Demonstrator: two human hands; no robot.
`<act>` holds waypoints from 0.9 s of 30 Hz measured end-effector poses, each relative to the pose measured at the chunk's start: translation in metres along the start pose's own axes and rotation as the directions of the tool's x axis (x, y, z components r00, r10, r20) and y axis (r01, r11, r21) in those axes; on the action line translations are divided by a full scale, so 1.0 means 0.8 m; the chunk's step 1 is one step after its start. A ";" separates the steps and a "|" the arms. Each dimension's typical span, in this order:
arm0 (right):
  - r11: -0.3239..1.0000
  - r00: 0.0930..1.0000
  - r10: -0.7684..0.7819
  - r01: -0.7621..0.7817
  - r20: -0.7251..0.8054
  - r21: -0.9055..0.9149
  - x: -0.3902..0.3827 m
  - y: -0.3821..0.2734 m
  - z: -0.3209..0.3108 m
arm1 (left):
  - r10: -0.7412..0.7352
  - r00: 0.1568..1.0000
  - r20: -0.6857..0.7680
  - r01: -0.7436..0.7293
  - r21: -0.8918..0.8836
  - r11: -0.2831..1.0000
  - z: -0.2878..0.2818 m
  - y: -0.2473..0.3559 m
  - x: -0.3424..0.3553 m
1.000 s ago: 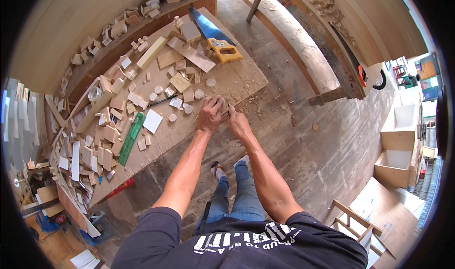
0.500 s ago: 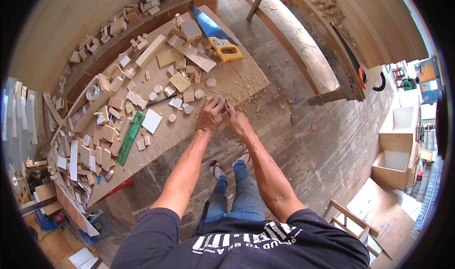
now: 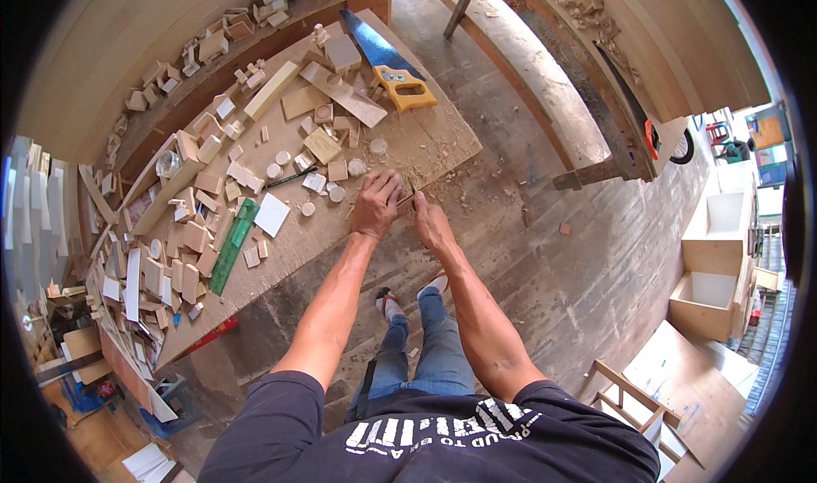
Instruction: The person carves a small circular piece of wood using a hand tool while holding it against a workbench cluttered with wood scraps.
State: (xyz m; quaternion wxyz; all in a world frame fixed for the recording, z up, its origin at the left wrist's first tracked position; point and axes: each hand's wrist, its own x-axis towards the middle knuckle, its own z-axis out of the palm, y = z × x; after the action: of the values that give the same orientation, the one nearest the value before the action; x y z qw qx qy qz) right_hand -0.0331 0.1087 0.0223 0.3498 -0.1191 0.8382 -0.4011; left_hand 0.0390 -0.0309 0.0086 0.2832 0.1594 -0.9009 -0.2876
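Observation:
My left hand (image 3: 376, 202) is at the near edge of the plywood worktop (image 3: 455, 142), its fingers curled down over something small that they mostly hide. Just right of it, my right hand (image 3: 430, 222) is closed on a thin stick-like object (image 3: 408, 200), whose kind I cannot make out. Pale shavings lie around both hands. Wooden discs (image 3: 336, 194), small blocks, a white square tile (image 3: 272, 215) and a green strip (image 3: 230, 253) lie to the left. A handsaw with a yellow handle (image 3: 407, 90) rests farther back on the worktop.
A shelf with wood offcuts (image 3: 213, 45) runs behind the worktop. A wooden bench (image 3: 570, 130) stands at back right, open wooden boxes (image 3: 705, 287) at right, and a wooden frame with boards (image 3: 647, 411) at lower right. Gray floorboards (image 3: 545, 270) show beside my feet.
My two hands make small movements at the same spot on the worktop's edge; the right one has shifted slightly to the right. The things lying on the worktop look unmoved.

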 end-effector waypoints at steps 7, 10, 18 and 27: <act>0.998 0.997 0.007 -0.002 0.078 -0.069 0.001 -0.031 -0.008 | 0.007 0.999 0.047 -0.009 0.046 0.999 0.001 -0.008 -0.002; 0.995 0.996 -0.015 0.024 0.088 -0.094 0.002 -0.032 -0.008 | 0.020 0.999 0.047 -0.022 0.057 0.998 0.002 -0.009 -0.003; 0.978 0.995 -0.058 0.072 0.077 -0.194 0.012 -0.019 -0.001 | 0.055 0.997 0.048 -0.057 0.052 0.997 0.004 -0.009 -0.003; 0.983 0.999 0.020 -0.013 0.037 -0.182 -0.020 -0.015 0.010 | 0.019 0.999 -0.034 -0.018 0.014 1.000 0.006 -0.007 -0.001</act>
State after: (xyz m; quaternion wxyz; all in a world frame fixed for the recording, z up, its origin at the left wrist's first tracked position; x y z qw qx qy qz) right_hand -0.0172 0.1036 0.0358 0.3571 -0.1513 0.8653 -0.3176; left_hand 0.0375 -0.0326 0.0017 0.2999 0.1579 -0.8994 -0.2759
